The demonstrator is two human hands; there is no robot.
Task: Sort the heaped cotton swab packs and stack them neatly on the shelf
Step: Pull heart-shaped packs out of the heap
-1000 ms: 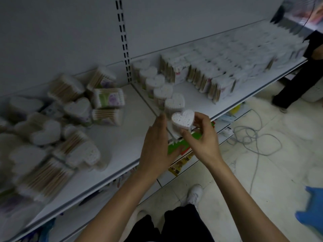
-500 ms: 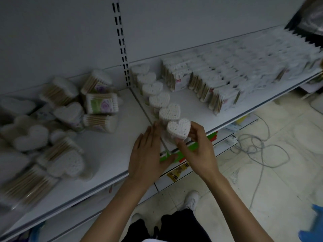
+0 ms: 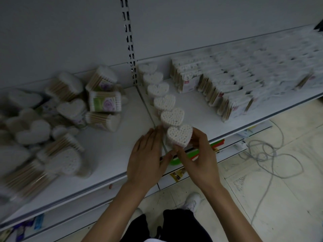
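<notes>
I see the right hand [image 3: 197, 159] gripping a heart-shaped swab pack [image 3: 180, 135] between thumb and fingers at the shelf [image 3: 111, 154] front edge. Left hand [image 3: 146, 159] is flat, fingers straight, just left of the pack, holding nothing. A row of heart packs [image 3: 164, 102] runs back just beyond both hands. The loose heap [image 3: 66, 116] lies well left of the left hand.

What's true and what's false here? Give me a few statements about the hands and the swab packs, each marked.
1. The right hand holds the front heart pack. True.
2. The left hand grips a rectangular pack. False: its fingers are straight, beside the front heart pack.
3. Heart packs stand in a row toward the back wall. True.
4. The loose heap lies right of that row. False: it lies left.
</notes>
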